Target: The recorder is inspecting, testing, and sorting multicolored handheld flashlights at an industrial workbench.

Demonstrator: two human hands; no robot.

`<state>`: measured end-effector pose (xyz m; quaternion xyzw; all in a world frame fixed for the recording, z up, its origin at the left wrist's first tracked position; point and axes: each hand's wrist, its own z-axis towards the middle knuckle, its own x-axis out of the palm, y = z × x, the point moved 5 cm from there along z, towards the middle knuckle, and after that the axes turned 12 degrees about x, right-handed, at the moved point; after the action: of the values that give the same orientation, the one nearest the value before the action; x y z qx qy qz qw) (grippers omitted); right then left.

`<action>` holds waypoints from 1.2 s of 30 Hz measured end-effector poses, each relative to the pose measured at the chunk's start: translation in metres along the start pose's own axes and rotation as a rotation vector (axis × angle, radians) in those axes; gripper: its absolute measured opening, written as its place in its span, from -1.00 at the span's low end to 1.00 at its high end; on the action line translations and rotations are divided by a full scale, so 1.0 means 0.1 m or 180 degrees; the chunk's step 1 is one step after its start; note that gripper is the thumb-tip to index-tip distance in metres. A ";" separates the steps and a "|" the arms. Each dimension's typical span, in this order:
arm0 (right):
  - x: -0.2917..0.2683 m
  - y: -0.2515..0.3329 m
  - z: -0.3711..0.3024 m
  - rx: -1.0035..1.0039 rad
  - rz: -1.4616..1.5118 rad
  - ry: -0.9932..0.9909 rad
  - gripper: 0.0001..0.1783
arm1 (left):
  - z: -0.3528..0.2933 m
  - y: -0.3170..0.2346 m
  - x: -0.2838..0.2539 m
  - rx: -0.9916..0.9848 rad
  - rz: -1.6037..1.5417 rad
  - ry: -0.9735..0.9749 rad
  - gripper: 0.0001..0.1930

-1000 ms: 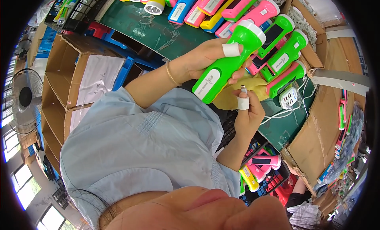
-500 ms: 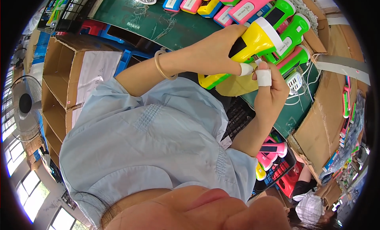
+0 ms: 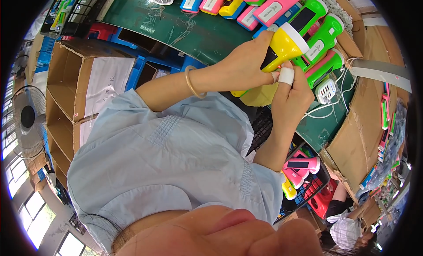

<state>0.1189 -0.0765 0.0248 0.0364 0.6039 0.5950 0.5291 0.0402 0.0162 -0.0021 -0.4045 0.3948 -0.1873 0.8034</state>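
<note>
A yellow flashlight (image 3: 287,47) with a white rim and a dark panel tilts up over the table. My left hand (image 3: 246,64) is closed round its body, thumb on the near side. Close by, my right hand (image 3: 293,91), with white tape round a digit, pinches at the flashlight's side. The fingers hide what they pinch; a white charging cable (image 3: 315,113) runs out from behind this hand, and a white plug showed there earlier. A tiny red spot (image 3: 279,67) shows between the hands. Below them hangs a yellowish round piece (image 3: 260,96).
A white multi-port charger (image 3: 326,91) lies right of my hands on the green table (image 3: 176,29). Green flashlights (image 3: 319,44) and several pink, blue and yellow ones crowd the far side. Cardboard (image 3: 352,137) borders the right. A black basket (image 3: 315,190) of flashlights stands below.
My right hand has moved slightly left and up, tight against the flashlight, covering the white plug. The flashlight has shifted a little left, and a red spot now shows.
</note>
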 end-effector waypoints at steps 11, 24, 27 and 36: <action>0.07 -0.33 -0.09 0.1435 0.2252 0.1109 -0.64 | 0.21 -0.12 -0.04 -0.0274 -0.2770 -0.0462 -0.57; 0.40 -0.36 0.04 0.1458 0.2540 0.1726 -0.56 | 0.46 0.18 0.03 -0.0139 -0.2801 -0.1510 -0.61; 0.36 -0.43 0.04 0.1652 0.2333 0.1762 -0.49 | 0.47 0.01 -0.04 -0.0905 -0.4037 -0.0966 -0.43; 0.15 -0.28 -0.02 0.0778 0.1590 0.0646 -0.59 | 0.37 0.07 0.02 -0.1253 -0.3966 -0.1558 -0.41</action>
<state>0.1277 -0.0754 -0.0057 0.1877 0.6933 0.6303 0.2947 0.0701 0.0376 0.0042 -0.7243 -0.0766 -0.4417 0.5238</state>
